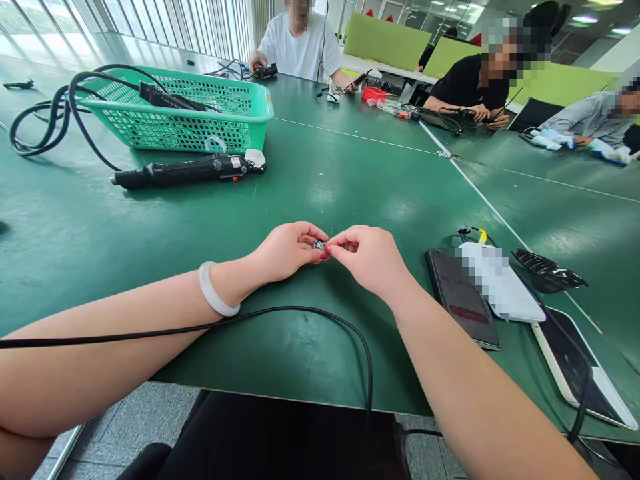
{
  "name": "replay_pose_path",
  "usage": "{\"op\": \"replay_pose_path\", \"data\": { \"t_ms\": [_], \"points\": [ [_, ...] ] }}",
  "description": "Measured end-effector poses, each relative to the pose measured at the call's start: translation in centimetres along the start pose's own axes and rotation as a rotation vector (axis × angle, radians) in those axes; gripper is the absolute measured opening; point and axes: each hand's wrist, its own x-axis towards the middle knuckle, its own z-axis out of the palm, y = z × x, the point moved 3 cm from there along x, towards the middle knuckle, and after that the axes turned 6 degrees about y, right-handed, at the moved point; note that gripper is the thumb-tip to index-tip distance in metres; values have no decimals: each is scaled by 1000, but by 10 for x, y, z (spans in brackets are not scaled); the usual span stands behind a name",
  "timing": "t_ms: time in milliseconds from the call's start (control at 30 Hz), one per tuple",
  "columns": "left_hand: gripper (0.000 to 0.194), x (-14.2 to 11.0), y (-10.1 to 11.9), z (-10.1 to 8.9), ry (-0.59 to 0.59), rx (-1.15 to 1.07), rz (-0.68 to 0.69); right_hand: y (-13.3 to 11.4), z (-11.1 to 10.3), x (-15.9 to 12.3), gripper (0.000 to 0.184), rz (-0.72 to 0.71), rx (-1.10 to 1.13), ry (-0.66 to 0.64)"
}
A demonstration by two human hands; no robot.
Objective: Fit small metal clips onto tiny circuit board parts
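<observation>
My left hand (pixel 287 252), with a white bangle on its wrist, rests low over the green table and holds a tiny silver-and-dark piece (pixel 319 246) between thumb and fingers. The piece looks like a small circuit board, but it is too small to be sure. My right hand (pixel 370 257) meets it from the right, thumb and forefinger pinched together at the edge of the piece. Whether something separate sits in that pinch is hidden. A black electric screwdriver (pixel 187 172) lies on its side farther off to the left, away from both hands.
A green plastic basket (pixel 180 123) with a black corded tool (pixel 173 99) stands at the back left. A black cable (pixel 300 309) crosses in front of me. Phones (pixel 463 293), a white power bank (pixel 505 283) and sunglasses (pixel 550 270) lie right. Other people sit across the table (pixel 320 173).
</observation>
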Motion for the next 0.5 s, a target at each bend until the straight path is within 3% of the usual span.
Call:
{"op": "replay_pose_path", "data": {
  "t_ms": [333,500],
  "points": [
    [21,-1,2,0,12,-88,-34,2,-4,0,16,11,44,46],
    [22,0,3,0,37,-144,-74,4,-5,0,24,33,17,-8]
  ]
}}
